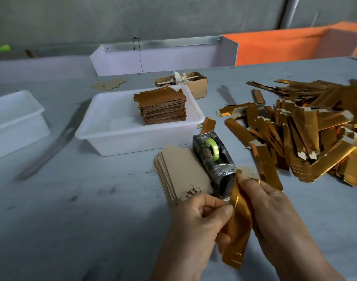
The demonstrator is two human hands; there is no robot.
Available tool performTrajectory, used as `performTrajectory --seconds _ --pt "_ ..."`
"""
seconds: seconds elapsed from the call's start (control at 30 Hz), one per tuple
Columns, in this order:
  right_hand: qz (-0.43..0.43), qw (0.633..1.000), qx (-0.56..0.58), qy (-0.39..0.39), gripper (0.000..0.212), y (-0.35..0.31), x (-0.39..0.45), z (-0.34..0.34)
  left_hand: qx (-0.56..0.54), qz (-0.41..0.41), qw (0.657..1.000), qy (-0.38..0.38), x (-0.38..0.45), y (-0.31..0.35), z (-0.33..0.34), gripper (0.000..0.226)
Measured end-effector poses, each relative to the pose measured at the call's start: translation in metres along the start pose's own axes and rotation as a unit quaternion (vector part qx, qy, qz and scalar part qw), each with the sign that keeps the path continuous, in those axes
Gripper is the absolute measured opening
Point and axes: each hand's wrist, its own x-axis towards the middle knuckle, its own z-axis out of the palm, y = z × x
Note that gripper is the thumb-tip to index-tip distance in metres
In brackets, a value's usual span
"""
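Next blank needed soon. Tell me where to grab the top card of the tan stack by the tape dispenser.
Pinch its left long edge, coming from the left: the tan stack lies flat, its layers fan out there, and the tape dispenser blocks the right side.

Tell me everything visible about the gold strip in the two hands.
The gold strip is a long piece of shiny foil-faced card with a toothed edge and dashed cuts near its lower end, held nearly upright above the table. The left hand pinches its left edge; the right hand grips its right side.
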Motion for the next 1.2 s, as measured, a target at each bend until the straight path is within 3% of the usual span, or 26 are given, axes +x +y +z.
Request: performTrajectory --seconds 0.13,0.23,0.33,0.43,0.63,1.03,1.2 --pt "-0.008 1.0 0.001 -0.024 0.039 -0.001 -0.001 -0.001 0.0 0.025 1.0 -0.019 0.001 0.001 -0.002 0.013" --pt "-0.094 0.993 -0.066 -0.021 0.041 -0.005 0.003 -0.006 -0.009 0.053 0.997 0.053 0.003 0.0 -0.005 0.017" --pt "-0.176 0.968 -0.168 0.067 0.018 -0.012 0.018 -0.017 -0.044 0.064 0.987 0.141 0.008 -0.003 -0.006 0.013" --pt "-0.145 0.96 -0.237 0.043 0.011 -0.016 0.036 -0.022 -0.072 0.051 0.979 0.185 0.017 -0.003 -0.005 0.011" --pt "-0.069 0.962 -0.265 -0.023 0.012 -0.011 0.053 -0.014 -0.1 0.032 0.982 0.158 0.026 0.001 0.004 0.01" --pt "-0.079 0.97 -0.227 -0.022 0.015 -0.015 0.053 -0.003 -0.117 0.043 0.983 0.136 0.03 0.004 0.015 0.015" --pt "-0.057 0.997 -0.034 -0.032 0.013 -0.011 0.045 -0.003 -0.11 0.05 0.982 0.143 0.031 -0.001 0.015 0.015"
